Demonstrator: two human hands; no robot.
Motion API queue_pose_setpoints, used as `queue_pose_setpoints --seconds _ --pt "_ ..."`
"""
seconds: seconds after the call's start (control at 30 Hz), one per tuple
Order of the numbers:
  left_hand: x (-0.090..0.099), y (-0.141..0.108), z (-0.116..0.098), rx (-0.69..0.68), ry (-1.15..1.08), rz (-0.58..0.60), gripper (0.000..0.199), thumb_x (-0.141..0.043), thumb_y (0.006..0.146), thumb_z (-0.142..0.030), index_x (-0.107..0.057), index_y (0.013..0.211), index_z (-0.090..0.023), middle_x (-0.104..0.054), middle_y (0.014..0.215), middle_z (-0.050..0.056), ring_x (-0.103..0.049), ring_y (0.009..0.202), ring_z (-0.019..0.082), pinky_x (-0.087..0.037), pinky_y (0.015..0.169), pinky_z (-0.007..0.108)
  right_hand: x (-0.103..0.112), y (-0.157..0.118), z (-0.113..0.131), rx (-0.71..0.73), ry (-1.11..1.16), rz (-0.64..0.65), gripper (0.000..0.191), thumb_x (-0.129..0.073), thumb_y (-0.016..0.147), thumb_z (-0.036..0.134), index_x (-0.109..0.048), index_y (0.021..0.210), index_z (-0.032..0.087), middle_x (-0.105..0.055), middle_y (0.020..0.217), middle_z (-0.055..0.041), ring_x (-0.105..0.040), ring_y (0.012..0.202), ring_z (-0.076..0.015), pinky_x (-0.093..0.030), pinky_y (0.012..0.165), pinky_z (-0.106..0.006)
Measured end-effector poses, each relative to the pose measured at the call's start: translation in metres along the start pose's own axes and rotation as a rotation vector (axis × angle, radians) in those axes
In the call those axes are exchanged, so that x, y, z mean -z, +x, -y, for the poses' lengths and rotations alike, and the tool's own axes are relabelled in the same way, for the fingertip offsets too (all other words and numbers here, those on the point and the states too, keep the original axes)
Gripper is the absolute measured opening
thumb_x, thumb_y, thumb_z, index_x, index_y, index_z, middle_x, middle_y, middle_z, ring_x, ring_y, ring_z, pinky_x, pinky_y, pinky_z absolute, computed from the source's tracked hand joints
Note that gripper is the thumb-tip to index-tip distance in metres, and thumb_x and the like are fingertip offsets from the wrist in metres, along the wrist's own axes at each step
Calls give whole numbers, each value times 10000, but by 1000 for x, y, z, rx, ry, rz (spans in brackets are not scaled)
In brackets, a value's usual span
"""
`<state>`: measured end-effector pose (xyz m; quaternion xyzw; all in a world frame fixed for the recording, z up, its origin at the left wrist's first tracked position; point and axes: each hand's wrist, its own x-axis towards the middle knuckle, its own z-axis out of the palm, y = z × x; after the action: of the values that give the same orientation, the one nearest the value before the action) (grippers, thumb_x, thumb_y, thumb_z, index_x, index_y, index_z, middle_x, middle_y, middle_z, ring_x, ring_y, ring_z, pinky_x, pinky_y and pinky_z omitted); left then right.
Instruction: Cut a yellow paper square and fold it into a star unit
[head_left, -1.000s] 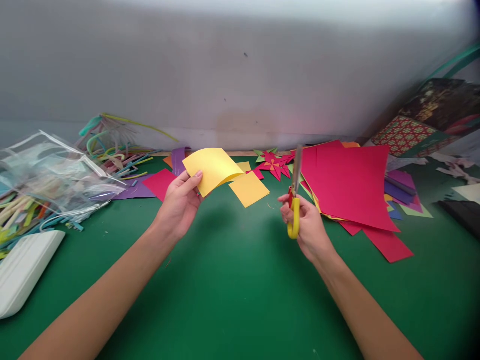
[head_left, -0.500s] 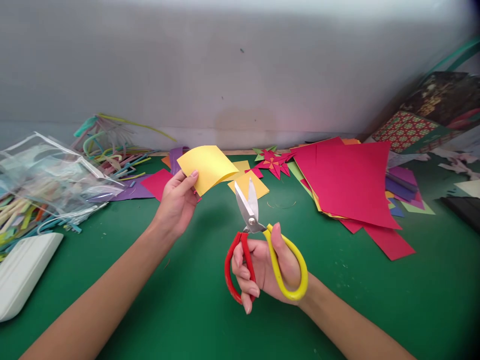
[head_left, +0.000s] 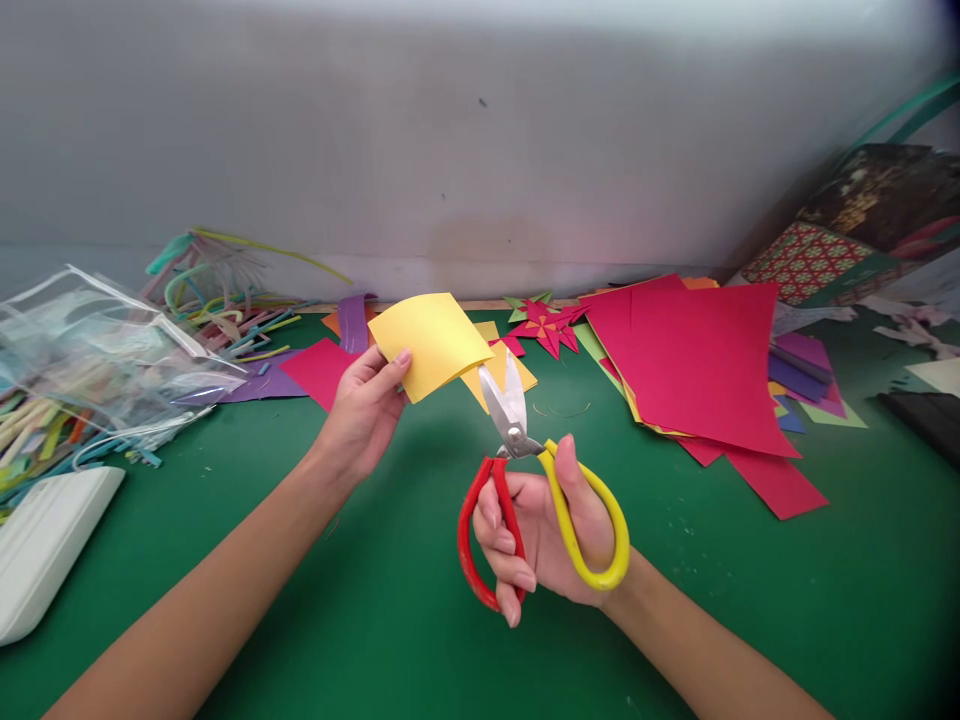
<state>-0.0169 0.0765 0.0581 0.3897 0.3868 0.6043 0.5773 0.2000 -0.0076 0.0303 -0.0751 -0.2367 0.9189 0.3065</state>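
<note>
Between its thumb and fingers, my left hand point(head_left: 367, 410) pinches the left edge of a folded yellow paper point(head_left: 431, 345) held above the table. My right hand point(head_left: 540, 530) is wrapped in the handles of the scissors point(head_left: 514, 436), one red and one yellow. The blades stand parted and point up, their tips close to the paper's lower right corner; whether they touch it I cannot tell. Behind the blades lies another yellow paper piece point(head_left: 514, 370) on the green table point(head_left: 420, 600).
Red paper sheets point(head_left: 697, 360) lie at the right, with a red paper star point(head_left: 547, 325) near the wall. Clear plastic bags point(head_left: 112, 340), coloured strips point(head_left: 45, 440) and a white object point(head_left: 56, 550) are at the left. A patterned bag point(head_left: 814, 265) stands back right.
My left hand and the yellow paper have moved slightly right and down. My right hand and the scissors have shifted slightly right, and the paper's corner is nearer the blade tips.
</note>
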Motion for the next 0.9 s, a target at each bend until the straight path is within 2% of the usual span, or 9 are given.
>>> queue_pose_setpoints --seconds 0.17,0.37,0.47,0.63,0.9 --pt "1 -1 0 47 14 49 318 -775 867 -339 -737 1150 -200 -734 1268 108 -702 1157 282 -585 949 366 -1 -1 5 35 -29 -7 1023 -8 776 938 -618 911 127 -508 752 -9 -477 503 -108 -573 485 -337" --pt "1 -2 1 75 9 78 314 -732 893 -316 -730 1182 -194 -716 1310 109 -704 1138 269 -595 884 327 -2 -2 5 71 -76 -12 1002 -38 810 927 -622 919 120 -512 756 -17 -491 516 -111 -593 516 -352" --pt "-1 -2 0 90 -10 43 272 -731 894 -295 -731 1144 -188 -723 1286 102 -713 1089 241 -601 810 291 -1 -1 2 67 -92 -17 994 -48 820 922 -621 916 114 -510 754 -14 -499 520 -109 -600 533 -349" --pt "0 1 -4 127 -82 -86 155 -746 879 -259 -724 1019 -198 -744 1213 54 -706 987 169 -582 712 235 1 0 -2 47 -144 9 964 -79 819 922 -611 917 124 -515 766 -16 -493 514 -111 -576 486 -336" --pt "-1 1 -4 125 -118 -92 129 -738 897 -259 -722 1009 -198 -724 1235 40 -677 966 152 -579 716 235 2 -1 -4 47 -120 49 940 -94 870 884 -610 936 102 -515 778 -27 -506 529 -116 -589 500 -341"
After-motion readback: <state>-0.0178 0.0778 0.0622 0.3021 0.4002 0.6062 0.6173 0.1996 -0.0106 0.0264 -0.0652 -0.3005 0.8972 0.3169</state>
